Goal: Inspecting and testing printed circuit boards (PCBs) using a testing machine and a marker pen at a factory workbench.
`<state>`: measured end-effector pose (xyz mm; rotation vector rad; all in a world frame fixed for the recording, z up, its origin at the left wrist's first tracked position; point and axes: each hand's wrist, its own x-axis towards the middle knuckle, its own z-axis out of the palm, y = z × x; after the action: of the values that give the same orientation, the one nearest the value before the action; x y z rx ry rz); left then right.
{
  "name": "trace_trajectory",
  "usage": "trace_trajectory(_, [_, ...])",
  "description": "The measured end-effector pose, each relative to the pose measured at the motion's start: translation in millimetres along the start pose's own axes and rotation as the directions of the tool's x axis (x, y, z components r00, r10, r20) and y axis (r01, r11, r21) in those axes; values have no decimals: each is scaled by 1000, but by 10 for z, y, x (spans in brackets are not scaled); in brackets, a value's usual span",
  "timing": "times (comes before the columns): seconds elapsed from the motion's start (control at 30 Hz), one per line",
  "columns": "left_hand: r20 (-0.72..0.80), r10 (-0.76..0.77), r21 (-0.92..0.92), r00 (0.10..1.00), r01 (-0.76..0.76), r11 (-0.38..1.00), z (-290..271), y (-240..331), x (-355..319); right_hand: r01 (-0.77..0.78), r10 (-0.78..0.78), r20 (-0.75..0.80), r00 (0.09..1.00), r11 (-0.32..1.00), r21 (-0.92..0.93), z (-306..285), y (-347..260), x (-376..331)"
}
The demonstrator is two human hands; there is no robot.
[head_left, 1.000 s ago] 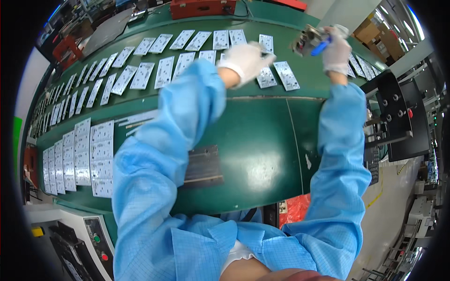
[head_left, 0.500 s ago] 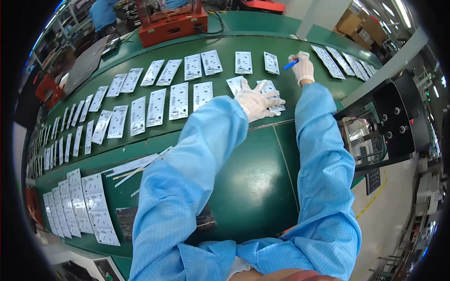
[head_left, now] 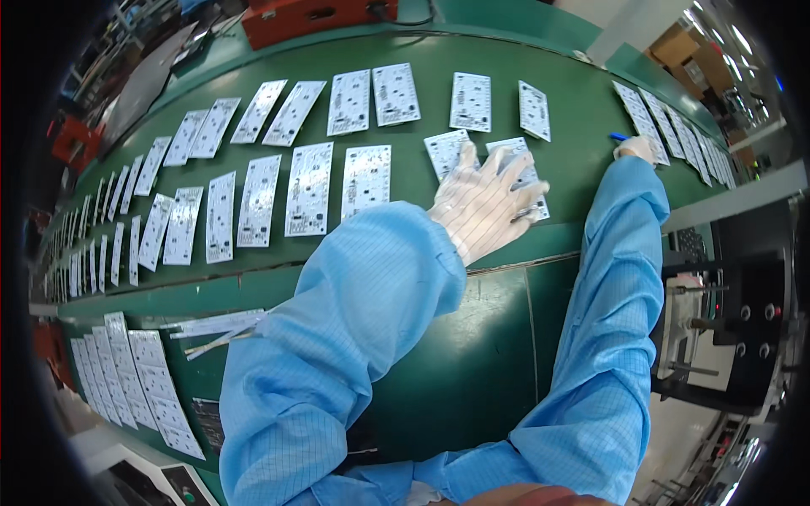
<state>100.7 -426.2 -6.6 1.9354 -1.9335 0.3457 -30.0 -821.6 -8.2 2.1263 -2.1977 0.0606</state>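
Notably, the two boards at one o'clock, left board (head_left: 442,150) and right board (head_left: 516,148), were flat whitish rectangles dotted with small dark components, lying on the green worktop (head_left: 574,101). The left hand (head_left: 489,198), gloved, lay palm down across both, fingers spread apart and not clamped. The right hand (head_left: 639,150), at two o'clock, was closed on a blue object (head_left: 618,136), mostly hidden; contact with the adjacent row of boards (head_left: 645,118) could not be determined. A red case (head_left: 287,29) stood at eleven o'clock, contents not visible. Both boards' long axes ran from eleven to five o'clock, their upper ends pointing to eleven.
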Motion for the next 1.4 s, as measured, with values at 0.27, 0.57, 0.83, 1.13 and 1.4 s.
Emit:
trace_trajectory(0.27, [130, -138, 38, 982, 134, 990, -126, -23, 34, 47, -56, -553, 831, 998, -30, -52, -319, -404])
trace_trajectory(0.57, [149, -136, 68, 979, 127, 990, -113, -24, 17, 91, -93, -319, 943, 996, -22, -67, -79, -340])
trace_trajectory(0.83, [196, -5, 192, 981, -33, 981, -84, -185, -1, 194, -116, -435, 893, 971, 140, -145, -380, -147])
trace_trajectory(1.13, [111, 14, 86, 994, -24, 996, -378, -90, 70, 86, -13, -318, 948, 973, 216, -47, -337, -452])
trace_trajectory(1.4, [143, -70, 89, 987, 57, 994, -60, 65, 158, 95, 145, -460, 876, 884, 458, -91, -448, -717])
